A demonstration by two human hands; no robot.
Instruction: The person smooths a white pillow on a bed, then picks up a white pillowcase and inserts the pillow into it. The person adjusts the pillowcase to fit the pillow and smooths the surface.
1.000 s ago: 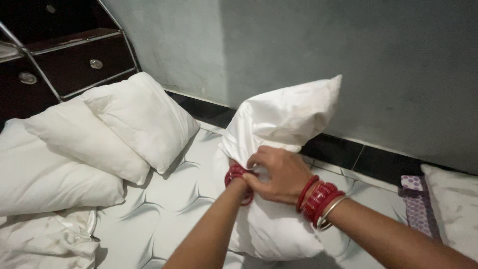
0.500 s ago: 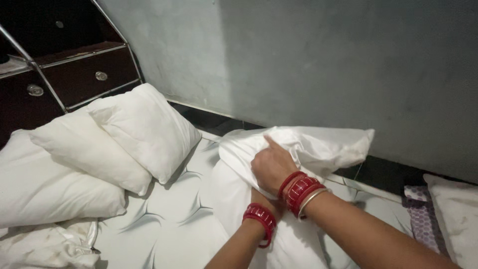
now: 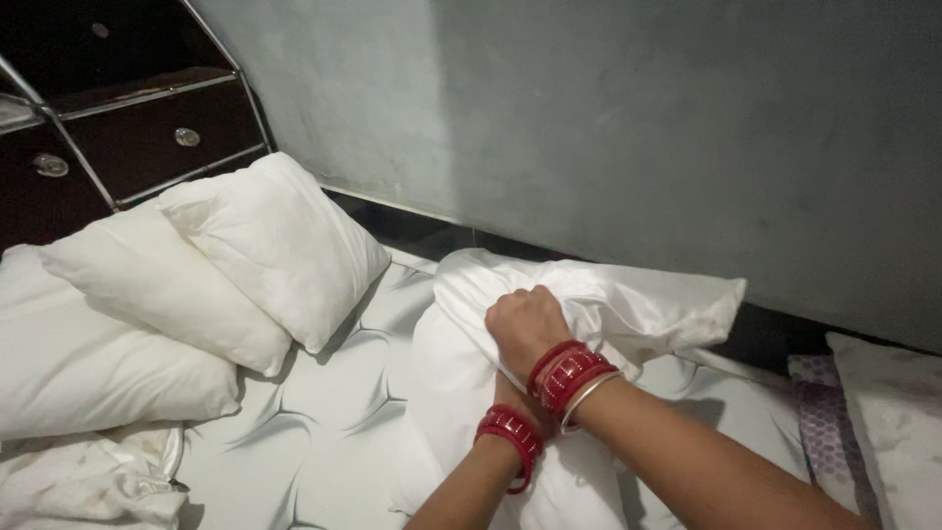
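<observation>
Right hand: my right hand point(image 3: 525, 329) is balled tight on the loose fabric of the white satin-covered pillow point(image 3: 589, 324), just right of frame centre.
Left hand: my left hand point(image 3: 510, 397) is tucked under my right wrist against the same pillow; I cannot tell whether it is clamped.
Pillow: it lies on the white quilted mattress point(image 3: 324, 412), its free end pointing right along the grey wall point(image 3: 638, 128).
Left of frame: three plain white pillows point(image 3: 196, 285) stacked, with a dark wooden drawer unit point(image 3: 147, 118) at upper left.
</observation>
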